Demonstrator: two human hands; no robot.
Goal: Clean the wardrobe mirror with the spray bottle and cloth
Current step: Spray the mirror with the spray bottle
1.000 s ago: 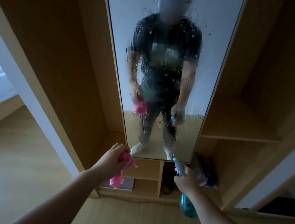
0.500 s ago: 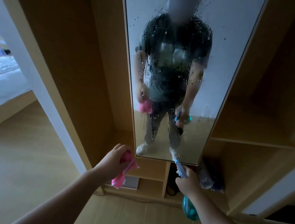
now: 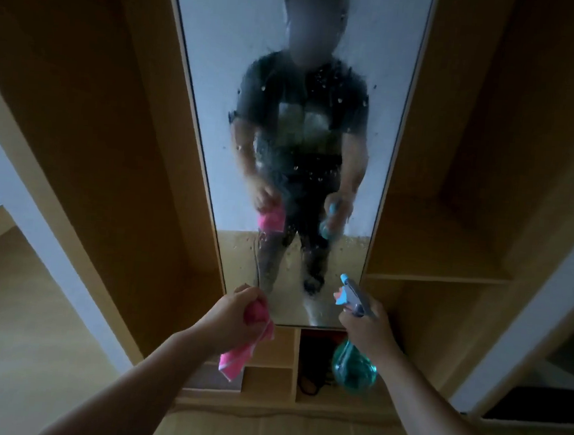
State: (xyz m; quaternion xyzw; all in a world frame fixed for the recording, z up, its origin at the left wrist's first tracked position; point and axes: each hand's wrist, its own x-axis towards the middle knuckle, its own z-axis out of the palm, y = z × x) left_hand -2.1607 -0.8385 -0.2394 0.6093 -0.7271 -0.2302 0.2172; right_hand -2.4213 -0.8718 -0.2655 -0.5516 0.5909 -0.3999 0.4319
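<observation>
The tall wardrobe mirror [image 3: 214, 163] fills the upper middle, its glass covered in droplets and runs of spray over a person's reflection. My left hand [image 3: 233, 311] grips a bunched pink cloth [image 3: 240, 351], which hangs down just below the mirror's lower left corner. My right hand [image 3: 366, 326] holds a teal spray bottle [image 3: 353, 366] by its neck, the grey and blue nozzle [image 3: 348, 291] pointing at the mirror's bottom right part. Both hands are close to the glass without touching it.
Open wooden wardrobe compartments flank the mirror, with a shelf [image 3: 435, 277] at right. Small cubbies [image 3: 270, 346] sit below the mirror, one holding dark items [image 3: 314, 377]. A white door frame [image 3: 37, 232] stands at left and pale wood floor lies beneath.
Both hands have risen nearer the mirror's bottom edge. The bottle's nozzle now overlaps the glass. My view has tilted, centring the mirror and losing the bed at left.
</observation>
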